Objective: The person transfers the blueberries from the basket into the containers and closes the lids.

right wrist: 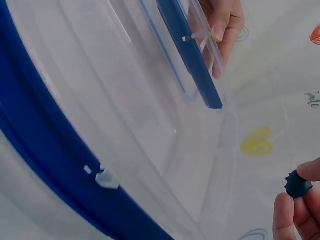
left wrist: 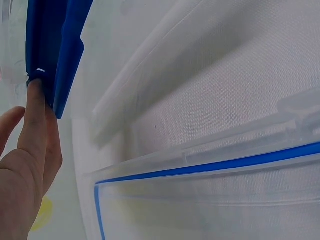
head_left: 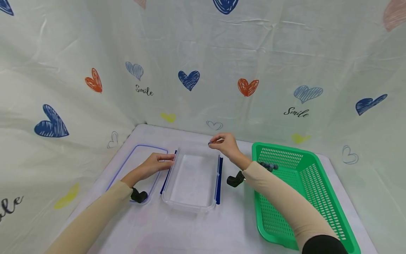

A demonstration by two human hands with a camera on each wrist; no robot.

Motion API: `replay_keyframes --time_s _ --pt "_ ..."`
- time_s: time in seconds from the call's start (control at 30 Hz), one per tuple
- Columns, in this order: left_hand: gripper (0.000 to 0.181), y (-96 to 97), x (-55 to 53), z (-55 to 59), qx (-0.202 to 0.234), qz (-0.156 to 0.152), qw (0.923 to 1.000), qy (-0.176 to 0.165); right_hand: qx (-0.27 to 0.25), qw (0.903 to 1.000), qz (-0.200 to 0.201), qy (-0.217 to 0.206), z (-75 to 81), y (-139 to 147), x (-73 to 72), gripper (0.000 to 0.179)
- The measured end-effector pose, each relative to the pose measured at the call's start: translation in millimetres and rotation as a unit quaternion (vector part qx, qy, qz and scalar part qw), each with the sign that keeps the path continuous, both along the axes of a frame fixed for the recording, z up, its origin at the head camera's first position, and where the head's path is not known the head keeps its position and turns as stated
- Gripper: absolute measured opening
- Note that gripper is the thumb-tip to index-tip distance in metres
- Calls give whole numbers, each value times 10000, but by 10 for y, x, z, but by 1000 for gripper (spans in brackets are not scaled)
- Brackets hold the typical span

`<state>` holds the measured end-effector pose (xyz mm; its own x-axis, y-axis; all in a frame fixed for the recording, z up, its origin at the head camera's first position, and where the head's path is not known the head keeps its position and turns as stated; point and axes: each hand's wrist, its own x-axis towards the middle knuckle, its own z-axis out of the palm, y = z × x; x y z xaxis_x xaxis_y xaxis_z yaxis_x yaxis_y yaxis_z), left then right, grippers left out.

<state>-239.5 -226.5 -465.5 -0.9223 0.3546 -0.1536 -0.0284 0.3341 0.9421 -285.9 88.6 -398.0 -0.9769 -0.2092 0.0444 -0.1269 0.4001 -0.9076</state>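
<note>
A clear plastic container [head_left: 193,180] with dark blue side latches stands lidless on the table. My left hand [head_left: 152,165] is at its left side, fairly straight fingers touching the hanging blue latch [left wrist: 52,50]; the right wrist view shows fingertips right at the rim. Beyond the container's far right corner, my right hand [head_left: 226,145] is raised. Between thumb and fingertips it pinches a small dark blue ball with little studs [right wrist: 298,184]. The container's other blue latch [head_left: 219,180] hangs down on the right side.
A clear lid with a blue seal [head_left: 139,145] lies left of the container, partly behind my left arm. At right, a green plastic basket [head_left: 261,218] holds several small dark pieces [head_left: 269,166], partly behind my right forearm. A heart-printed curtain [head_left: 219,53] borders the table.
</note>
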Motion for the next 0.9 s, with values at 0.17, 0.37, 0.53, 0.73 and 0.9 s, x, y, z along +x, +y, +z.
replay_keyframes --time_s 0.17,0.37,0.53,0.73,0.9 --pt "54 0 7 8 -4 7 10000 -17 11 9999 129 30 -13 -124 -1 13" --pt "55 -1 -4 -1 42 -27 10000 24 98 9994 197 249 -84 -235 -6 9" --pt "54 -7 -13 -19 43 -29 10000 31 176 9993 199 246 -161 -332 -24 8" --pt "54 -1 -7 -9 10 26 10000 2 240 9995 168 89 -218 -455 -37 10" --pt "54 9 -5 0 6 48 10000 -23 344 9992 198 97 -268 -544 -45 10"
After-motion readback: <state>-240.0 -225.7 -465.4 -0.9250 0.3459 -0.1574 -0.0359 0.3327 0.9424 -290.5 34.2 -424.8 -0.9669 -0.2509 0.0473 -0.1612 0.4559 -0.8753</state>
